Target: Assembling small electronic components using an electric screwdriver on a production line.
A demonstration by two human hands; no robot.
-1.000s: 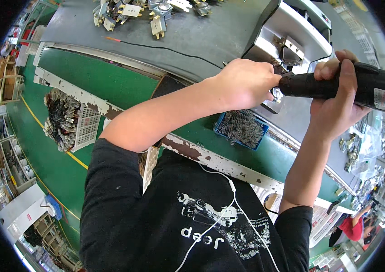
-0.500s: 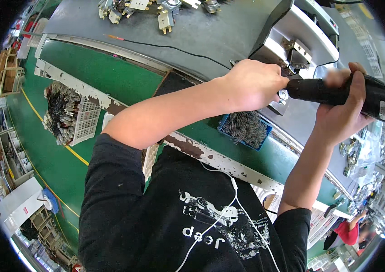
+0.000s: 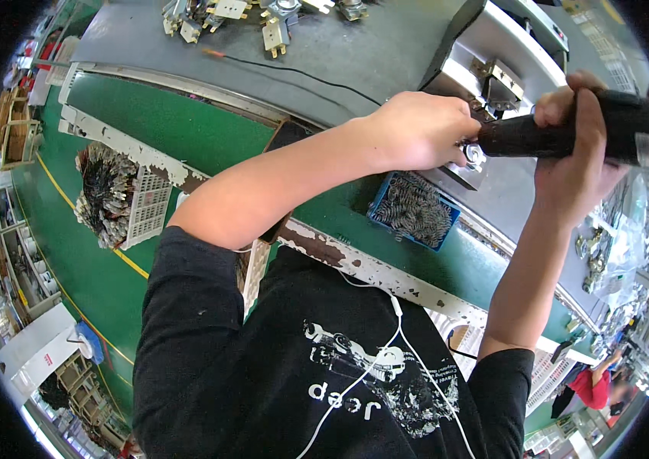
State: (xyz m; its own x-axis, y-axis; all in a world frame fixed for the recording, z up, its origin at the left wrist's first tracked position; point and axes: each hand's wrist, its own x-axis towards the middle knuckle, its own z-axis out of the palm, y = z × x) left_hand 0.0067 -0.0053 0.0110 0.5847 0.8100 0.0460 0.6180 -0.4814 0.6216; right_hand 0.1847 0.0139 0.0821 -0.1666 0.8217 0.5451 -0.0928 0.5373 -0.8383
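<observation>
My right hand is wrapped round a black cylindrical electric screwdriver, held nearly level. The screwdriver's narrow end points left, close against my left hand. That hand is closed with its fingers curled; what lies in them is mostly hidden. A round silver metal piece shows just beside its fingertips. From behind the left hand a thin black lead with an orange end runs left across the grey bench. Behind both hands stands a metal fixture with a bright casing.
Several small metal switch-like parts lie at the bench's far edge. A blue tray of springs sits below my left hand. A peeling white rail crosses before me. A white crate with bundled leads is at left; a person in red is at lower right.
The screwdriver's far end has swung up, so it lies more level, and my right hand has risen slightly. The lead's orange end has shifted right. My left hand has moved slightly left.
</observation>
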